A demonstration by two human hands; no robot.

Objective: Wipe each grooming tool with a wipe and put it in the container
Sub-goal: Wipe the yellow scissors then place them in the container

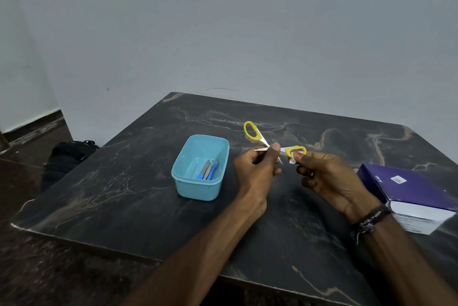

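Note:
Yellow-handled scissors point(252, 130) are spread wide above the dark marble table point(124, 181). My left hand point(255, 172) pinches them at the pivot, blade tips poking out either side of the thumb. My right hand point(329, 179) presses a small white wipe point(292, 158) against the second yellow handle loop point(296, 150). To the left stands a light blue container point(200, 189). Inside it lie grooming tools point(208, 169), metal with blue grips.
A purple and white box point(411, 196) lies at the table's right edge, close to my right wrist. A black bag point(67, 157) sits on the floor beyond the table's left edge. A grey wall rises behind the table.

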